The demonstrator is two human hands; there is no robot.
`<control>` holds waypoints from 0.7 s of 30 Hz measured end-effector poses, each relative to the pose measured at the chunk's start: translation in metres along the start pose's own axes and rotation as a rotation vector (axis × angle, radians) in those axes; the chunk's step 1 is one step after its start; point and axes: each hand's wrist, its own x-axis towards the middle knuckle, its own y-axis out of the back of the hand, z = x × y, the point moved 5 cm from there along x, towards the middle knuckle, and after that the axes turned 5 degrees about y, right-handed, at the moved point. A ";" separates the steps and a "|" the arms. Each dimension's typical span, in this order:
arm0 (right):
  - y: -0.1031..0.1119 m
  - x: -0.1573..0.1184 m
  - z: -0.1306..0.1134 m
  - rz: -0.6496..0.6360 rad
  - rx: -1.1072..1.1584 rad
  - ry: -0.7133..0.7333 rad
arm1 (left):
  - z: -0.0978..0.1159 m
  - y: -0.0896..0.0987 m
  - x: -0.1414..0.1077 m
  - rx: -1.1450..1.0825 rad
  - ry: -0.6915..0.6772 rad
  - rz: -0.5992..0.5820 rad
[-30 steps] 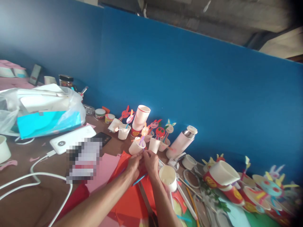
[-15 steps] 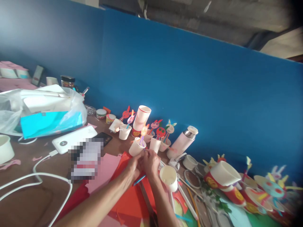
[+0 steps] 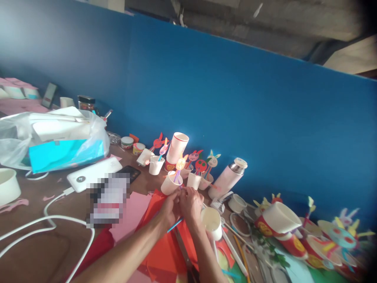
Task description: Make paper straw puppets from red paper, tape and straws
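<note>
Your left hand [image 3: 171, 207] and right hand [image 3: 191, 203] meet over the bench [image 3: 35, 255], fingers curled and drawn together; whether they are clamped on anything cannot be told, as your knuckles cover the spot. A thin blue stick [image 3: 174, 226] shows between your forearms, above the red paper [image 3: 161, 253]; its long axis slants from lower left up to the right, the upper end reaching your right hand. Just beyond your fingertips, a white cup [image 3: 168, 185] leans, its mouth up and rightward, with a yellow eared figure [image 3: 180, 162] rising nearly upright from it. Scissors [image 3: 183, 247] lie on the red paper, pink paper [image 3: 131, 214] to its left. The brown bench carries a white power bank [image 3: 94, 173] at left and a pale pink flask [image 3: 225, 180] at right. A blue partition [image 3: 235, 106] stands behind, beneath a grey ceiling [image 3: 218, 19].
</note>
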 end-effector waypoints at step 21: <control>-0.006 -0.004 0.002 -0.001 -0.119 0.049 | 0.002 0.008 0.003 -0.099 -0.094 0.106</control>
